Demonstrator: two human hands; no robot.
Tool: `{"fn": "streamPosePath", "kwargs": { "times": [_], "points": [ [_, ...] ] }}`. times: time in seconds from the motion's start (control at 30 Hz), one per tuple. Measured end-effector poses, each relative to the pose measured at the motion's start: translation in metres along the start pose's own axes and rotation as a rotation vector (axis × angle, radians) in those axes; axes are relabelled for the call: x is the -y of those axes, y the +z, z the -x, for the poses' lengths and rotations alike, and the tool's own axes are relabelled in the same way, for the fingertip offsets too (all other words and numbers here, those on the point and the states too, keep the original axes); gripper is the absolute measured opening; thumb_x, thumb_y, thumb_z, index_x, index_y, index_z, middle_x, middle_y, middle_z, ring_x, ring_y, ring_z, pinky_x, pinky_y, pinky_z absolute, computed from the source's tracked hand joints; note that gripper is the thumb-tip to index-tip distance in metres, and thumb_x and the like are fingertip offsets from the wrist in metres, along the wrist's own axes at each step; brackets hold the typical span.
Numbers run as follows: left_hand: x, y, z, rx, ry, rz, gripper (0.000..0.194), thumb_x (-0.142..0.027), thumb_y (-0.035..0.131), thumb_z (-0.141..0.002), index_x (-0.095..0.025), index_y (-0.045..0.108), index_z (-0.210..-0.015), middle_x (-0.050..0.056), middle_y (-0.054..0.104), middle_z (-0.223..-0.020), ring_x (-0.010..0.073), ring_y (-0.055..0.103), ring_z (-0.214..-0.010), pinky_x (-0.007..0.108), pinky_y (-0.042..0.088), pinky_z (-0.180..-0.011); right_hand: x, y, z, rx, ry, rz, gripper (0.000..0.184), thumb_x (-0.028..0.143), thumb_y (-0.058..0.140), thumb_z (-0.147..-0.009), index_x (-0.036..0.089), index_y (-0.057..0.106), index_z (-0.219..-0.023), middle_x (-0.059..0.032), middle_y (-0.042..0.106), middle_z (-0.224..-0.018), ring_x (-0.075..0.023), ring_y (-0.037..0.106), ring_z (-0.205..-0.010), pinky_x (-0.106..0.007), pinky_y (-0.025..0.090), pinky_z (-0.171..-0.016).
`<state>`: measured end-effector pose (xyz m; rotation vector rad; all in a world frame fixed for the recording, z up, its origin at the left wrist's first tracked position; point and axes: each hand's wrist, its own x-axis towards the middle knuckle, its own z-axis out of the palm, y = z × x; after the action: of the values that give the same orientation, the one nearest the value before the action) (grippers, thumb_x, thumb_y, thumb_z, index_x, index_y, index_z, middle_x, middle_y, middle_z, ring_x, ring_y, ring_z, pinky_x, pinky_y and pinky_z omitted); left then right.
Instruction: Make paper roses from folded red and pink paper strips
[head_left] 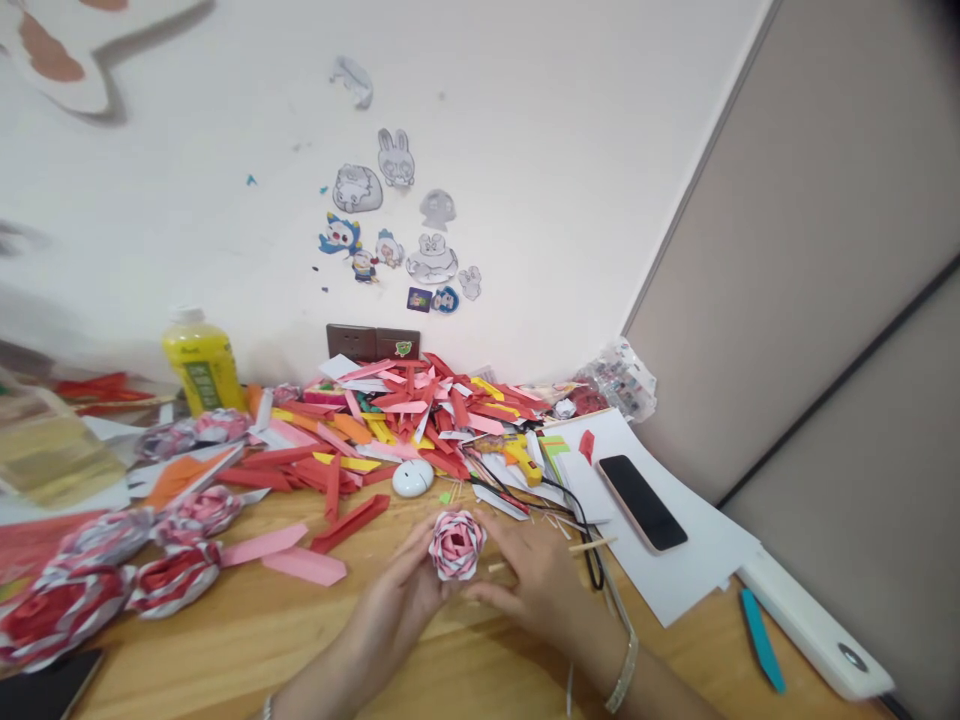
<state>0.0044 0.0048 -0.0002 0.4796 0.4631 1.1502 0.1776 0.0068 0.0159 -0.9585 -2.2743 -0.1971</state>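
Observation:
A folded paper rose [456,544], pink with grey-white edges, sits between my two hands just above the wooden table [247,640]. My left hand [401,595] cups it from the left with fingers curled against its side. My right hand [529,575] holds it from the right, fingers bent around it. Several finished paper roses [112,565] lie in a row at the left of the table. A heap of red, pink and yellow folded paper strips [405,420] fills the back of the table.
A yellow bottle [201,365] stands at the back left by the wall. A black phone [641,500] lies on white sheets [697,560] to the right, near a yellow glue gun [517,455] with its black cord. A white oval object [412,477] lies behind the rose. A teal tool [761,640] lies far right.

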Motion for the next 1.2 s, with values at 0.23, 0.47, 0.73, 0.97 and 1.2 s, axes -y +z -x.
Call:
{"fn": "streamPosePath", "kwargs": {
  "times": [0.23, 0.47, 0.73, 0.97, 1.2],
  "points": [
    [0.003, -0.001, 0.001, 0.124, 0.002, -0.153, 0.036, -0.032, 0.057, -0.081, -0.024, 0.057, -0.116, 0.007, 0.059, -0.122, 0.027, 0.047, -0.118, 0.041, 0.04, -0.093, -0.001, -0.001, 0.0, -0.004, 0.063, -0.026, 0.05, 0.05, 0.051, -0.085, 0.015, 0.052, -0.12, -0.008, 0.069, -0.084, -0.0209, 0.062, -0.07, -0.031, 0.044, -0.062],
    [0.004, -0.007, 0.0, 0.169, 0.096, -0.48, 0.055, -0.033, 0.073, -0.064, -0.024, 0.058, -0.115, 0.007, 0.057, -0.126, 0.0301, 0.042, -0.124, 0.042, 0.032, -0.103, 0.003, -0.006, -0.004, -0.008, 0.133, -0.091, 0.052, 0.058, 0.044, -0.084, 0.017, 0.058, -0.112, -0.0044, 0.066, -0.071, -0.0186, 0.06, -0.063, -0.028, 0.041, -0.059],
    [0.011, -0.022, -0.002, 0.115, 0.22, -0.768, 0.063, -0.035, 0.076, -0.062, -0.02, 0.052, -0.119, 0.013, 0.055, -0.128, 0.0312, 0.05, -0.117, 0.044, 0.038, -0.099, 0.004, -0.01, -0.005, 0.039, 0.168, -0.164, 0.054, 0.064, 0.043, -0.081, 0.02, 0.06, -0.108, -0.0024, 0.065, -0.07, -0.0169, 0.058, -0.061, -0.026, 0.04, -0.058],
    [-0.001, -0.01, 0.003, -0.051, 0.309, -0.913, 0.048, -0.025, 0.081, -0.053, -0.02, 0.064, -0.098, 0.01, 0.067, -0.109, 0.0317, 0.058, -0.104, 0.043, 0.043, -0.094, 0.004, -0.012, -0.007, 0.066, 0.168, -0.226, 0.052, 0.063, 0.047, -0.081, 0.021, 0.06, -0.109, -0.002, 0.067, -0.074, -0.0165, 0.059, -0.063, -0.026, 0.039, -0.058],
    [-0.002, -0.007, 0.003, -0.146, 0.394, -0.884, 0.05, -0.022, 0.082, -0.049, -0.02, 0.066, -0.096, 0.01, 0.068, -0.105, 0.0324, 0.058, -0.103, 0.043, 0.044, -0.092, 0.001, -0.01, -0.008, 0.051, 0.186, -0.163, 0.057, 0.064, 0.043, -0.081, 0.02, 0.059, -0.112, 0.0009, 0.06, -0.06, -0.0145, 0.054, -0.052, -0.025, 0.033, -0.05]
  ]
}}
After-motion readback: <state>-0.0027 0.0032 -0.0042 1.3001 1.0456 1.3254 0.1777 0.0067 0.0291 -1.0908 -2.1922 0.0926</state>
